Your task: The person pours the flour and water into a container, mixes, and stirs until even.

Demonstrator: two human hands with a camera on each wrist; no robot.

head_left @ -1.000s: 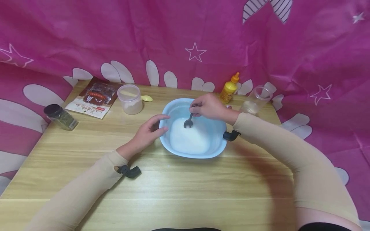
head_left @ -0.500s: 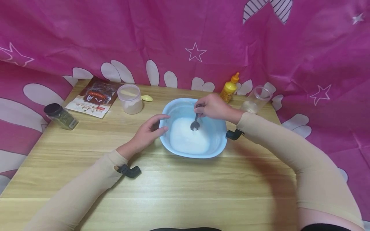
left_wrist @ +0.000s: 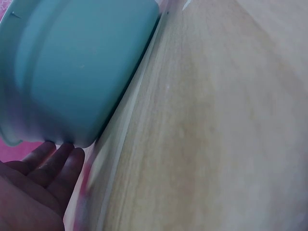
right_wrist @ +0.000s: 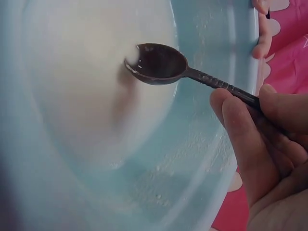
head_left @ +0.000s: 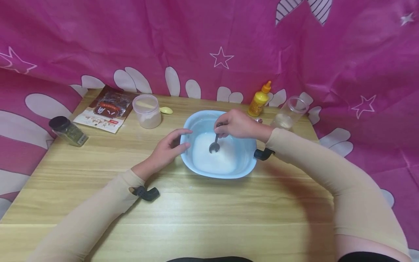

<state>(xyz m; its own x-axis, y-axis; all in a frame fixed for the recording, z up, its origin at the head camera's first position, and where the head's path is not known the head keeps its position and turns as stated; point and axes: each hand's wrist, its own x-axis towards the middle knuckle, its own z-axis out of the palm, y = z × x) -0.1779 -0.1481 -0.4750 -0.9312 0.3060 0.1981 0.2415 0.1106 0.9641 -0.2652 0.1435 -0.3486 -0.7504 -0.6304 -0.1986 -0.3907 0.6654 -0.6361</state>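
Observation:
In the head view a light blue plastic basin [head_left: 247,160] stands mid-table, with white liquid [head_left: 214,163] in it. My left hand [head_left: 165,149] holds its left side; thumb and forefinger lie at the rim. Several fingers [left_wrist: 60,168] touch the outer wall in the left wrist view. My right hand [head_left: 237,124] reaches over the far right side and pinches the handle of a dark spoon [right_wrist: 161,65]. In the right wrist view the spoon's bowl is tilted just at or over the liquid, with a little white at its lip. Wet white specks cling to the basin's inner wall.
Behind to the left are a dark-lidded spice jar [head_left: 68,131], a brown and white packet [head_left: 106,109], a clear tub of powder [head_left: 147,112] and a yellow spoon [head_left: 166,110]. A yellow squeeze bottle [head_left: 259,101] and a clear cup [head_left: 289,113] stand behind right.
The spoon in my right hand moved right across the liquid, then back left and slightly nearer me. My left hand and the basin stay in place.

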